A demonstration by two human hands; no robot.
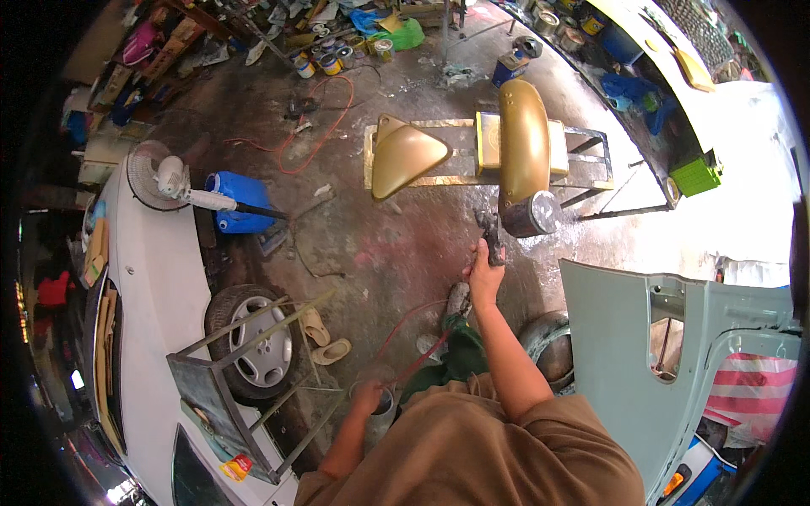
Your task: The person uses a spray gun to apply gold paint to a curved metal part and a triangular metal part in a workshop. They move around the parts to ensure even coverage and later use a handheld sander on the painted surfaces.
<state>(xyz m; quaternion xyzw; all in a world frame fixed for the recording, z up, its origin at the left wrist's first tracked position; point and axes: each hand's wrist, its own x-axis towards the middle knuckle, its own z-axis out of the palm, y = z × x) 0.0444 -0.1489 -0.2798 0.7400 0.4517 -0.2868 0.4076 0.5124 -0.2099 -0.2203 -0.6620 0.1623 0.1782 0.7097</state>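
Observation:
My right hand (484, 274) is wrapped round the grip of a dark spray gun (489, 234), held out over the floor. Beside the gun's head is a round, paint-stained metal cup (531, 214). Just beyond it a long curved gold fender (525, 135) rests on a low metal-frame bench (591, 173), in front of a tin box (488, 143). A gold triangular panel (407, 156) lies on the bench's left end. My left hand (368, 396) hangs low at my left side by a grey can (384, 409); motion blur hides its fingers.
A red hose (409, 325) trails by my feet. At left stand a white car (160, 278), a fan (164, 177), a blue jug (240, 202), a wheel (257, 341) and a metal frame (219, 363). A grey-green car panel (616, 337) is close on my right; paint cans (329, 63) sit far back.

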